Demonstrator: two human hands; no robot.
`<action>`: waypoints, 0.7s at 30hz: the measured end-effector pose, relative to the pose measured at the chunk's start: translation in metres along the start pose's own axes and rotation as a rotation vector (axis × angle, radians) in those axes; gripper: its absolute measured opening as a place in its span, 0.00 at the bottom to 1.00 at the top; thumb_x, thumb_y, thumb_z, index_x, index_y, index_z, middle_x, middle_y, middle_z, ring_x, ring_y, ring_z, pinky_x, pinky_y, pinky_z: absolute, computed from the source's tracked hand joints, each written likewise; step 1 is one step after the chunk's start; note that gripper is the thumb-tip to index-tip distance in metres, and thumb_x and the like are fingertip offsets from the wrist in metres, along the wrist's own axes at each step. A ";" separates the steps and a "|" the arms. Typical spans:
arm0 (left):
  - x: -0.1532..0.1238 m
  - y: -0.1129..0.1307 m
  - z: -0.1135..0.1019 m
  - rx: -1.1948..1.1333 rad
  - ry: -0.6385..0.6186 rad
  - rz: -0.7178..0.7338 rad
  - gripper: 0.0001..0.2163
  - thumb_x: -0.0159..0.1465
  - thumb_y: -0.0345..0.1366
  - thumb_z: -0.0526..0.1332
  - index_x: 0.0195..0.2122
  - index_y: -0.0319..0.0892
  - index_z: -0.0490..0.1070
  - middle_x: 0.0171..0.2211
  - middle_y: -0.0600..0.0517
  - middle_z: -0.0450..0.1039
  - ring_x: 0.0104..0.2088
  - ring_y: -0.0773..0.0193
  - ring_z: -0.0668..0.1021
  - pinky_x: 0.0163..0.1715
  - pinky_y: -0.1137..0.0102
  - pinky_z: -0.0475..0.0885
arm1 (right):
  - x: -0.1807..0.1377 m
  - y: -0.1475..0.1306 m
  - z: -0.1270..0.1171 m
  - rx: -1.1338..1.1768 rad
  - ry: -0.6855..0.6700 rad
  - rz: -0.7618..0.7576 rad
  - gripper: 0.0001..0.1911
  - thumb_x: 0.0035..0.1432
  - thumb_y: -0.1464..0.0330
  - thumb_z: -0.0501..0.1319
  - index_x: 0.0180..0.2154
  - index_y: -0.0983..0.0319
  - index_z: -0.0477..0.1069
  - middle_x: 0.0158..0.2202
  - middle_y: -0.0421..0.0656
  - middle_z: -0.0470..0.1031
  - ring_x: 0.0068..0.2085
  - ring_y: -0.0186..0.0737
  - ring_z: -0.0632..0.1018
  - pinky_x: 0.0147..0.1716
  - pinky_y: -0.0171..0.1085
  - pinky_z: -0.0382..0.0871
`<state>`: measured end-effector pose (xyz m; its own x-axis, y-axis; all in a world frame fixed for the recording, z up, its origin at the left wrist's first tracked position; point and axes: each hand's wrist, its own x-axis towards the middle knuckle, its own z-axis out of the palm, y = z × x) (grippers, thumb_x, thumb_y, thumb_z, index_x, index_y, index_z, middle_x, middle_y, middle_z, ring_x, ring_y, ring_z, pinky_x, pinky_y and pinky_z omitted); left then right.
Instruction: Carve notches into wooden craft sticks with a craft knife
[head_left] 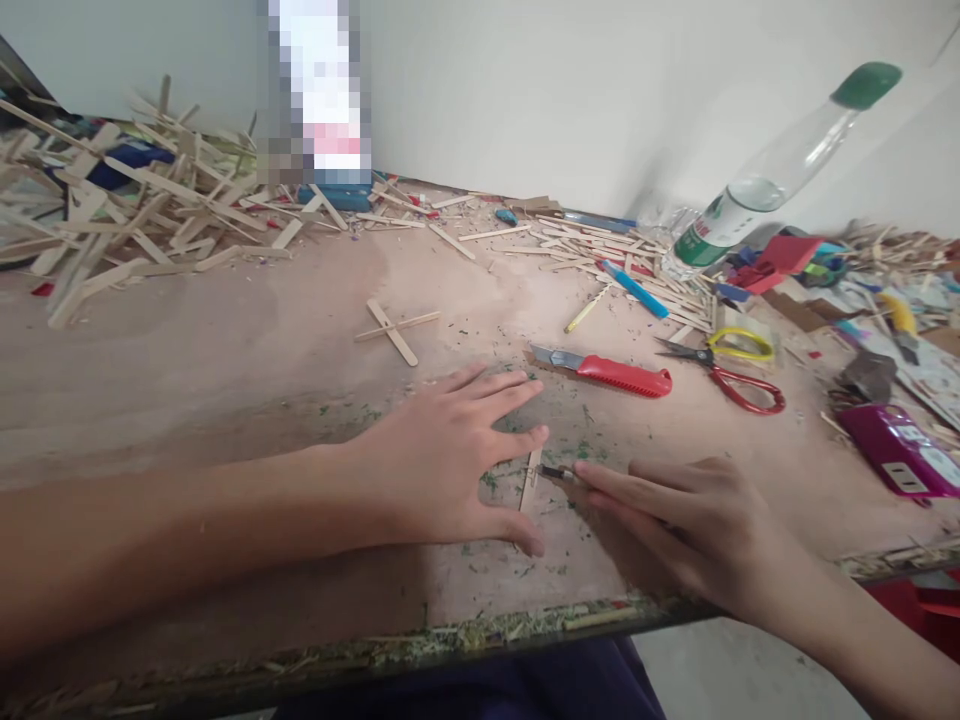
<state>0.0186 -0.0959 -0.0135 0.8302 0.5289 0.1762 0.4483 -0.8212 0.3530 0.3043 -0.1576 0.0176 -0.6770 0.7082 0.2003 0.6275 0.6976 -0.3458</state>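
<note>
Fingers spread, my left hand [457,450] lies flat on the wooden tabletop. Its thumb and index finger press on the two ends of a short wooden craft stick [530,482]. Closed around a slim craft knife [559,474], my right hand [690,515] comes in from the right. The knife's tip meets the middle of the stick, where the wood looks nicked. Beyond my hands lie a red utility knife [622,375] with its blade out and two craft sticks forming a cross [390,330]. Small green shavings surround the stick.
A big heap of craft sticks [172,200] fills the back left. More sticks [585,250] lie near a tilted-looking water bottle [742,200]. To the right are scissors [720,365], a blue pen-like tool [636,290], a drill bit [587,308] and a purple device [900,450].
</note>
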 end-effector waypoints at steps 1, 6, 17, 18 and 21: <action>0.000 0.000 0.000 -0.001 0.003 0.004 0.42 0.64 0.71 0.63 0.67 0.42 0.75 0.75 0.35 0.57 0.75 0.41 0.63 0.75 0.44 0.55 | 0.002 0.001 -0.002 0.018 -0.013 -0.003 0.15 0.77 0.70 0.59 0.60 0.64 0.77 0.30 0.41 0.80 0.25 0.34 0.77 0.22 0.37 0.62; 0.000 -0.001 0.002 -0.006 0.014 0.008 0.43 0.63 0.72 0.62 0.67 0.42 0.74 0.74 0.34 0.58 0.75 0.41 0.64 0.75 0.43 0.56 | 0.014 0.009 -0.009 0.175 -0.079 0.019 0.15 0.77 0.69 0.59 0.58 0.66 0.79 0.35 0.45 0.85 0.30 0.36 0.82 0.26 0.35 0.70; 0.000 0.000 0.001 -0.001 0.006 0.004 0.42 0.63 0.71 0.63 0.67 0.43 0.74 0.75 0.35 0.58 0.75 0.41 0.63 0.75 0.43 0.56 | 0.016 0.009 -0.002 0.239 -0.022 0.018 0.13 0.73 0.73 0.64 0.55 0.66 0.81 0.45 0.47 0.88 0.33 0.35 0.85 0.30 0.33 0.74; 0.000 0.000 0.000 0.000 0.001 0.004 0.43 0.63 0.72 0.63 0.67 0.43 0.74 0.75 0.35 0.57 0.75 0.42 0.63 0.75 0.43 0.56 | 0.016 0.009 -0.003 0.237 -0.016 0.015 0.13 0.73 0.73 0.64 0.55 0.66 0.81 0.44 0.47 0.88 0.32 0.35 0.85 0.29 0.33 0.74; 0.000 0.000 0.000 0.003 -0.001 0.003 0.43 0.63 0.72 0.63 0.67 0.43 0.74 0.75 0.36 0.57 0.75 0.43 0.63 0.75 0.44 0.56 | 0.016 0.010 -0.005 0.239 -0.016 0.017 0.13 0.74 0.73 0.63 0.55 0.67 0.81 0.45 0.48 0.88 0.33 0.35 0.86 0.29 0.33 0.74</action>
<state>0.0183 -0.0958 -0.0132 0.8317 0.5266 0.1761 0.4470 -0.8231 0.3502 0.3016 -0.1383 0.0223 -0.6740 0.7169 0.1785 0.5315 0.6384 -0.5567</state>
